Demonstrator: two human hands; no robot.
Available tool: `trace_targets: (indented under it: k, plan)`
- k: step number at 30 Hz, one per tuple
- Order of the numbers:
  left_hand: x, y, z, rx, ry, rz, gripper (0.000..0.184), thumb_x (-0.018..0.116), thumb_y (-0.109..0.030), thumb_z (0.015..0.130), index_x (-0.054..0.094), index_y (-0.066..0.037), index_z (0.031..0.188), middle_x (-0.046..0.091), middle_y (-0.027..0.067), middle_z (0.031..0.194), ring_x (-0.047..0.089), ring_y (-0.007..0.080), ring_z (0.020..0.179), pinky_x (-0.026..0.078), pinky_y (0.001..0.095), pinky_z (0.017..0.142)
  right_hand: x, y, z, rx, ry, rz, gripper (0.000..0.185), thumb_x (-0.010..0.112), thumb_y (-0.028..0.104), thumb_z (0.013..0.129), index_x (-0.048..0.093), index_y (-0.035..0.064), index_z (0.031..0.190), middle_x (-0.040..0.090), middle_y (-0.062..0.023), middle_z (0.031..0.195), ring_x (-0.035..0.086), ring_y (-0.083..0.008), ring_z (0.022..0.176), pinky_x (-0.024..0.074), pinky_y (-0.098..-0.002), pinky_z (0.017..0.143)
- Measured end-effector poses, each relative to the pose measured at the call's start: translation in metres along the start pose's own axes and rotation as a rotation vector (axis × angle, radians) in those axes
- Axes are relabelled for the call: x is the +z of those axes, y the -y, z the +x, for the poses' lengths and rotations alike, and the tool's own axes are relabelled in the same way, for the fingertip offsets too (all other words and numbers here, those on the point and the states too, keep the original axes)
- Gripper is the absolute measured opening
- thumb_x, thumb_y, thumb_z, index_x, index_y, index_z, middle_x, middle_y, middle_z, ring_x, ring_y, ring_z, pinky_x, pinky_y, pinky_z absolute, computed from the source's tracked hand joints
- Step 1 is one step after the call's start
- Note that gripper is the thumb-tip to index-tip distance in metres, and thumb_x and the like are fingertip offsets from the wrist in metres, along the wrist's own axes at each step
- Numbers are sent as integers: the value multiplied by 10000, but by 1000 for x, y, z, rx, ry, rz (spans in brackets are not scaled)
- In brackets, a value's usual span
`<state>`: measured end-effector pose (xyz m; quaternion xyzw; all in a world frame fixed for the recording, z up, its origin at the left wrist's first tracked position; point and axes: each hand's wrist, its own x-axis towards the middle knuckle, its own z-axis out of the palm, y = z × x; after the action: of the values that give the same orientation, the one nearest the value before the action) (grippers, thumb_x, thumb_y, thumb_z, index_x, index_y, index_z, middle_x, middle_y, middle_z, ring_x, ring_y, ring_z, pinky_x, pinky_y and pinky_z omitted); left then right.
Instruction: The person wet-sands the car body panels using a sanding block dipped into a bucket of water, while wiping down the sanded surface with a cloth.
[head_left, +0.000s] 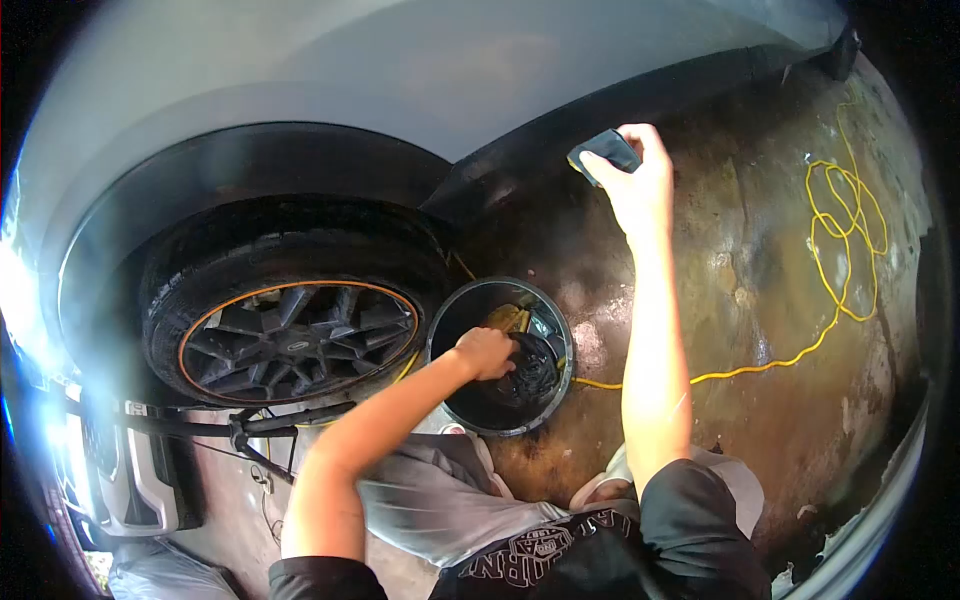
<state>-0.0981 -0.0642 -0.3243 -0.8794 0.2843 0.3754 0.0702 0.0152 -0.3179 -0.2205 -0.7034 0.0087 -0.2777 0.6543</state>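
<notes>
Right hand grips the dark block, well apart from the left hand, which looks curled around crumpled black plastic in the bucket below it; judged best: firm pinch, left forearm clear of the rim.

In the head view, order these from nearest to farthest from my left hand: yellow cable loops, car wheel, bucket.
From your left hand:
1. Bucket: right where the hand reaches.
2. Car wheel: to the hand's left.
3. Yellow cable loops: far off to its right.
</notes>
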Motion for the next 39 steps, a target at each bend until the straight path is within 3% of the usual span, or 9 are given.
trace_targets:
  k: [5, 11, 17, 22, 25, 29, 34, 36, 39]
  plan:
    - [108, 1, 92, -396, -111, -287, 659, 716, -396, 850, 469, -214, 1434, 373, 190, 1534, 455, 351, 1368, 501, 495, 982, 7, 15, 0, -12, 21, 97, 377, 830, 72, 702, 599, 60, 1000, 680, -61, 869, 660, -160, 828, 532, -327, 762]
    - [162, -11, 92, -468, -181, -317, 509, 779, -318, 741, 662, -212, 1225, 650, 186, 1246, 622, 383, 1160, 531, 460, 947, -12, 23, 4, 132, -37, 82, 605, 873, 97, 661, 519, 94, 1152, 640, -110, 919, 661, -195, 811, 548, -339, 719]
    - [-31, -10, -63, -332, -885, -798, 276, 708, -157, 628, 661, -12, 858, 684, 154, 862, 679, 302, 864, 523, 367, 786, -15, -12, 21, 135, -87, 218, 465, 837, 48, 726, 544, 57, 1088, 666, -85, 928, 653, -145, 740, 545, -287, 637]
    - [-194, -21, -202, -460, -1488, -358, 220, 725, -106, 679, 623, 6, 838, 587, 104, 868, 587, 250, 807, 468, 352, 759, 3, -8, 31, 208, -58, 297, 456, 826, 53, 743, 556, 52, 1111, 666, -64, 916, 650, -140, 780, 536, -278, 673]
    - [-246, -16, -224, -484, -2045, -127, 655, 843, -215, 744, 510, 50, 1243, 564, 187, 1155, 552, 314, 1055, 410, 383, 986, 14, -17, 28, 240, -28, 438, 467, 825, 51, 740, 554, 27, 1119, 651, -88, 988, 638, -133, 809, 531, -281, 699]
    - [-277, 13, -178, -549, -1857, 900, 753, 828, -330, 761, 466, -21, 1344, 529, 170, 1265, 453, 372, 1231, 350, 507, 1040, 25, -37, 26, 207, -15, 333, 500, 850, 85, 710, 555, 21, 1110, 641, -84, 990, 633, -151, 827, 521, -306, 755]
    - [-230, 45, -82, -260, -1469, 992, 527, 727, -185, 664, 590, -116, 1168, 566, 146, 1145, 548, 367, 1064, 407, 533, 905, 13, -13, 24, 256, 40, 280, 517, 868, 93, 695, 558, 35, 1106, 648, -62, 942, 640, -148, 821, 523, -301, 770]
    - [-197, 56, -31, -31, -1279, 990, 259, 644, -229, 763, 611, -162, 1011, 560, 23, 989, 571, 212, 920, 412, 389, 717, 11, -13, 23, 248, 39, 300, 493, 862, 87, 709, 565, 32, 1099, 655, -56, 936, 642, -143, 815, 526, -298, 763]
    - [-210, 23, -44, 115, -1189, 900, 203, 606, -192, 764, 634, -170, 964, 563, -1, 1025, 572, 182, 967, 440, 363, 759, -8, -1, 29, 196, 32, 315, 438, 847, 76, 738, 584, 27, 1085, 668, -44, 919, 646, -134, 802, 533, -293, 748]
